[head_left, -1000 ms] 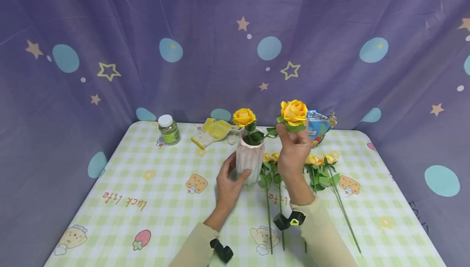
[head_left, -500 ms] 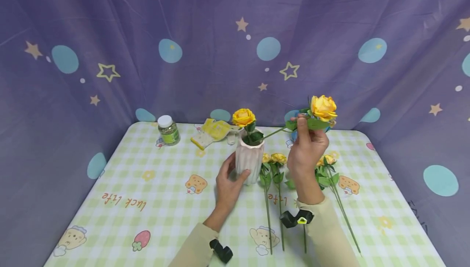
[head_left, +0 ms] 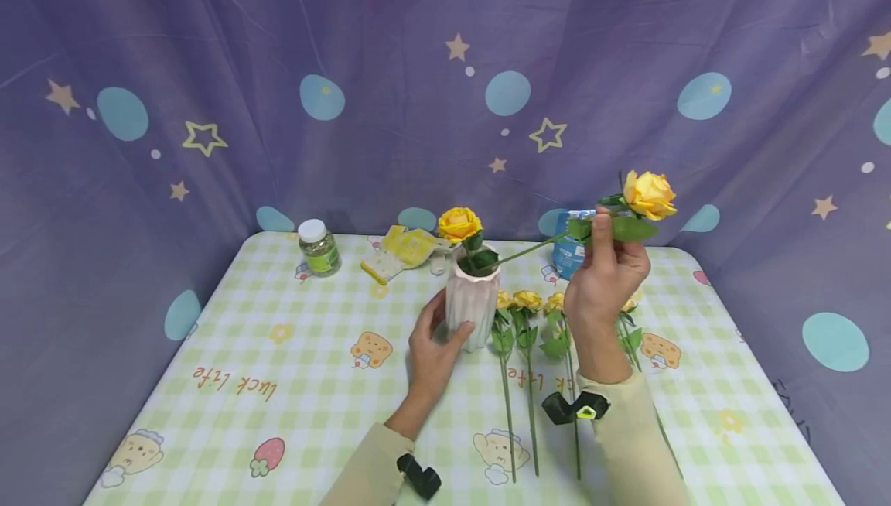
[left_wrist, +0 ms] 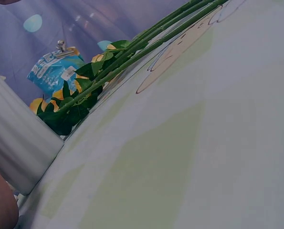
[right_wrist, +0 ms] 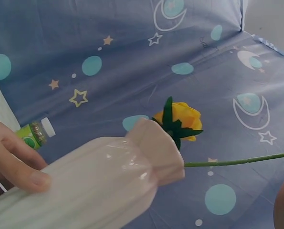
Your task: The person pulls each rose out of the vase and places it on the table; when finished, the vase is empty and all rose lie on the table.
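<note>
A pale ribbed vase (head_left: 472, 309) stands upright on the table, and my left hand (head_left: 433, 351) grips its lower left side, thumb across the front. One yellow rose (head_left: 459, 225) stands in the vase. Up to the right, my right hand (head_left: 607, 282) pinches a second yellow rose (head_left: 650, 196) just below its bloom. That rose's stem (right_wrist: 227, 162) slants down to the vase mouth; its lower end is hidden there. In the right wrist view, the left hand (right_wrist: 15, 162) rests against the vase (right_wrist: 103, 171). Only a bit of the left hand shows in the left wrist view.
Several yellow roses (head_left: 527, 301) lie right of the vase, stems toward me, partly under the right forearm. Behind are a white-lidded jar (head_left: 320, 249), a yellow and white glove-like cloth (head_left: 404, 251) and a blue bag (head_left: 567, 251) with a clip (left_wrist: 61, 46). A checked cloth (head_left: 313, 398) covers the table.
My right hand has moved right and slightly up with its rose, away from the vase. More of the slanting stem now shows outside the mouth. The left hand and vase have stayed put.
</note>
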Demonstrator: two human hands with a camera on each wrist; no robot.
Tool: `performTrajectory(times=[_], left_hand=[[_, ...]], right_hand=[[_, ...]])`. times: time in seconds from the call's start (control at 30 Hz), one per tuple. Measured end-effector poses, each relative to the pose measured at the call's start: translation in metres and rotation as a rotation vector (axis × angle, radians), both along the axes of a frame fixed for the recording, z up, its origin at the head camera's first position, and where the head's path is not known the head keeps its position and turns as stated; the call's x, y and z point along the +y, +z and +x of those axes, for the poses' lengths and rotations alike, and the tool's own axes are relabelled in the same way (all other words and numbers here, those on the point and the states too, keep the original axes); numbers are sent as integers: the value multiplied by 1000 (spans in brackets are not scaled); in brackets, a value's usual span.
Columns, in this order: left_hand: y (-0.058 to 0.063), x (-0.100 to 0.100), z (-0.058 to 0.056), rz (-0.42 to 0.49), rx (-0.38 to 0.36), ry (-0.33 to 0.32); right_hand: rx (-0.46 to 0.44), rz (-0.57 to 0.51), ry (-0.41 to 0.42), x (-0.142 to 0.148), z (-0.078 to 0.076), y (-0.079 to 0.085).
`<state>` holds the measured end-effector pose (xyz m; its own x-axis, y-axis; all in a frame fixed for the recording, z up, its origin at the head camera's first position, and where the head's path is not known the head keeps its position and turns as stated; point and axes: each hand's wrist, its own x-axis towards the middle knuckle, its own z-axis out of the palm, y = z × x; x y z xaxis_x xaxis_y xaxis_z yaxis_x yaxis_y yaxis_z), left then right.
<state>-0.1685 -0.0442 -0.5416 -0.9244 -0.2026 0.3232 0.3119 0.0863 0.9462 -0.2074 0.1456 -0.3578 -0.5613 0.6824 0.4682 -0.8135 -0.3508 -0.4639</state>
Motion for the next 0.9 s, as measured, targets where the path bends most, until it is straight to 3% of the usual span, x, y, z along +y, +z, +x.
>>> performTrajectory(times=[0.37,0.9], left_hand=[[1,0,2,1,-11,-9],[-2,0,-1,10,8,-8]], right_hand=[[20,-57,9,13,2,8],[-55,-112,-14,40,3,20]])
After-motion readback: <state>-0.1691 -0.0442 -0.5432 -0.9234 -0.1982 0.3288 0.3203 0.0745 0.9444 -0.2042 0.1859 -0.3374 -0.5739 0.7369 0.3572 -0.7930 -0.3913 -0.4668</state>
